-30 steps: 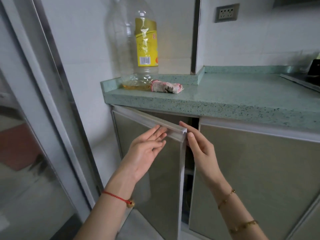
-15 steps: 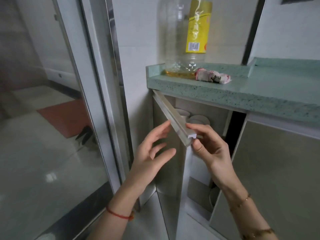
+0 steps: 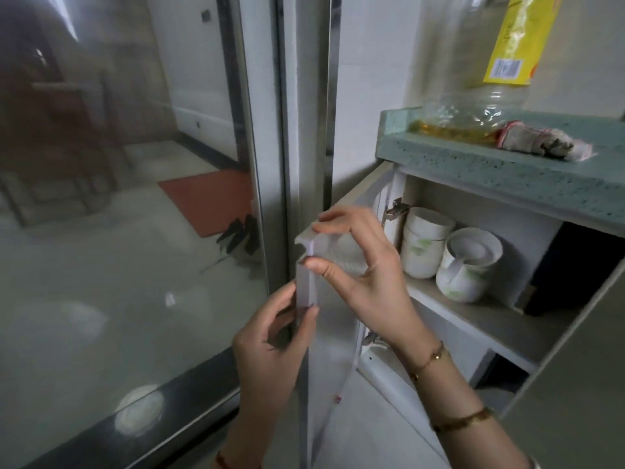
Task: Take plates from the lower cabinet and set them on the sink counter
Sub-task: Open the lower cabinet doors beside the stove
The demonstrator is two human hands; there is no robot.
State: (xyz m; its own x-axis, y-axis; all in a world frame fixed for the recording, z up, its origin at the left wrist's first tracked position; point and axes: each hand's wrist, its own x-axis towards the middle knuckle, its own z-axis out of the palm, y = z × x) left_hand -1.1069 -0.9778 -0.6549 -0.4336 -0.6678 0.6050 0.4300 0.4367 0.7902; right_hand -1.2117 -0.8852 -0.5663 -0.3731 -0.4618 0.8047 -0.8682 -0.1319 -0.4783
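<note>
Pale grey and seen almost edge-on, the door (image 3: 329,350) of the lower cabinet (image 3: 490,319) stands wide open, and both hands are on it. The right hand (image 3: 365,275) pinches the door's top corner, forefinger on the upper lip and thumb pressed to the edge just below. The left hand (image 3: 270,346) grips the same free edge lower down, its fingers curled round the far side and its thumb on the near side. The cabinet's opening lies just to the right of both hands, under the green speckled counter (image 3: 507,167).

On the upper shelf stand two stacked cups (image 3: 424,245) and, touching them, a mug (image 3: 468,265) tipped against the back (all white with faint green marks). No plates can be made out: the lower compartment is mostly covered by the right forearm, and a dark shape at the shelf's right end is too dim to tell. The bottle (image 3: 480,62) on the counter is cut off at the top edge of the view, with a wrapped bundle (image 3: 544,142) lying beside it.

The door's free edge sits near the metal frame (image 3: 297,113) of a glass sliding panel (image 3: 135,231), with only a narrow gap between them. Between the open door and the closed neighbouring door (image 3: 575,384) the cabinet's mouth is unblocked apart from the right arm.
</note>
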